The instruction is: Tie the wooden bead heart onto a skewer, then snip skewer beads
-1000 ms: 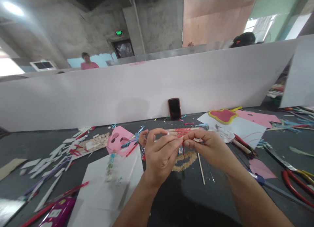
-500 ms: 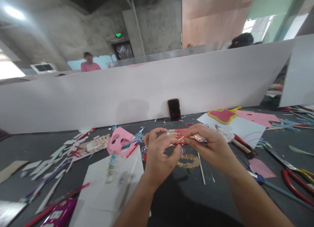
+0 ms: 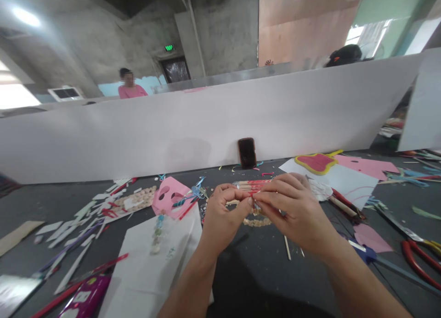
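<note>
My left hand (image 3: 223, 214) and right hand (image 3: 292, 205) meet over the middle of the dark table (image 3: 262, 281), thumb and fingertips of each drawn together in a close pinch on a small red piece (image 3: 251, 194). It sits right between my two sets of fingertips (they cover most of it, so I cannot tell its full shape), and my remaining fingers curl loosely. Just beyond my hands lies a bundle of pale sticks (image 3: 244, 186) with red wrapping, and below my fingertips a beige ring (image 3: 257, 223) shows in part. A thin stick (image 3: 287, 248) rests on the table near my right wrist. By my left forearm, a row of coloured beads (image 3: 157, 233) lies on white paper (image 3: 138, 267), with a pink cutout (image 3: 168, 196) at the paper's far edge. Further off, a phone (image 3: 247, 153) leans upright against the white partition (image 3: 189, 125). To my right, a yellow-edged pink shape (image 3: 316, 163) lies on another white sheet (image 3: 351, 182), and red-handled scissors (image 3: 409, 256) lie nearer me.
</note>
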A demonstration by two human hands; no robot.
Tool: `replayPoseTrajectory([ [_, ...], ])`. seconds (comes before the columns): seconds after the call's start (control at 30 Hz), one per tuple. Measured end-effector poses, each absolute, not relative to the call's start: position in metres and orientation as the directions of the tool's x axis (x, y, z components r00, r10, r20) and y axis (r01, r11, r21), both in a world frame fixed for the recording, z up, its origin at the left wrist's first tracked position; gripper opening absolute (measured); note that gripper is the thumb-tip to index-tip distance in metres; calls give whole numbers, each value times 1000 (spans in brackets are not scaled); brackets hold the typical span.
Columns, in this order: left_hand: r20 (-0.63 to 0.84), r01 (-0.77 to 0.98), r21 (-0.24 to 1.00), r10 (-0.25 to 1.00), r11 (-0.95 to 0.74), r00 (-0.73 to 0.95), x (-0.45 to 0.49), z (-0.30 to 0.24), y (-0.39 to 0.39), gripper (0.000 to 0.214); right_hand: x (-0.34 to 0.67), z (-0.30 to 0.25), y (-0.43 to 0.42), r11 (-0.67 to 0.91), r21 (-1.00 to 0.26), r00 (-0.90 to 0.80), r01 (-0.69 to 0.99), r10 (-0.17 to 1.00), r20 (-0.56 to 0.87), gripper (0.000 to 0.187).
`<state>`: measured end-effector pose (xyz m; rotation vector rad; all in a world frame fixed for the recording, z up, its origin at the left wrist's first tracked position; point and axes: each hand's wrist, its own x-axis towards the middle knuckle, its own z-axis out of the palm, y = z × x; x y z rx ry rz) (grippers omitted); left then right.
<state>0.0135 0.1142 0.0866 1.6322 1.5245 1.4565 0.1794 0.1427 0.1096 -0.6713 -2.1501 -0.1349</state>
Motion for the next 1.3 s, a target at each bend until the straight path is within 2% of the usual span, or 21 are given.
replayPoseTrajectory([
  [0.13, 359, 370, 884, 922, -287, -144, 11, 85, 114, 12, 180, 108, 146, 848, -148, -480, 509, 422, 769, 10],
  [0.4, 377, 399, 868, 916, -296, -139, 13, 85, 114, 11, 179, 105, 149, 840, -159, -473, 519, 438, 765, 12],
  [0.9, 418, 447, 841, 891, -305, -178, 20, 85, 115, 11, 173, 100, 146, 764, 42, -444, 644, 328, 834, 9],
  [1.0, 419, 444, 843, 889, -304, -187, 21, 85, 115, 10, 173, 101, 147, 774, 4, -414, 633, 334, 847, 8],
  [1.3, 470, 467, 809, 871, -358, -147, 24, 86, 114, 10, 177, 101, 151, 826, -246, -398, 507, 477, 784, 7],
])
